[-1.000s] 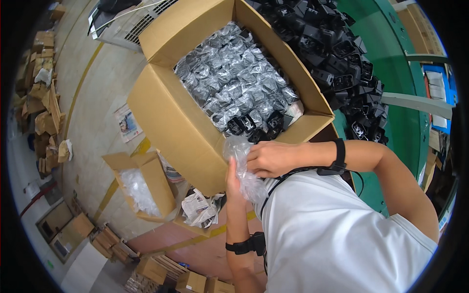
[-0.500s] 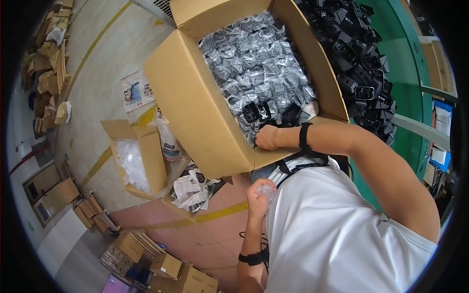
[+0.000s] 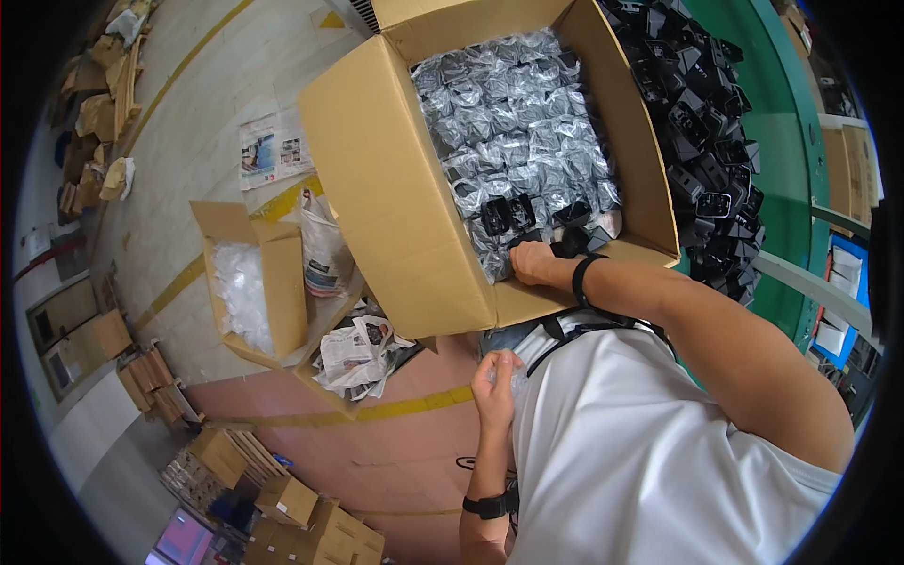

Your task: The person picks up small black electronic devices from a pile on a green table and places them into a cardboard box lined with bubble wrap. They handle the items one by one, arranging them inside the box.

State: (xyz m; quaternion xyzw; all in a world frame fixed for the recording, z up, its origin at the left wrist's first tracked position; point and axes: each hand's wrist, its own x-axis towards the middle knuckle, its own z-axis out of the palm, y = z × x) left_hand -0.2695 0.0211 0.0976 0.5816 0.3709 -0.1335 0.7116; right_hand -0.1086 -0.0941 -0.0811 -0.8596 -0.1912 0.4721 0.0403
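My right hand reaches over the near wall of a large open cardboard box. Its fingers are curled down among the contents, and what they grip is hidden. Rows of black items in clear plastic wrapping fill the box. Close to my right hand lie unwrapped black plastic housings, with more dark pieces beside the wrist. In front of my shirt, my left hand is closed on a crumpled clear plastic bag, partly hidden by the fingers.
Right of the box, a heap of loose black housings lies on a green surface. At left stand a small carton of clear plastic bags and crumpled newspaper. A newspaper sheet lies on the floor.
My view has shifted slightly. My right hand has moved a little right along the box's near edge. My left hand has turned, and less of the clear bag shows.
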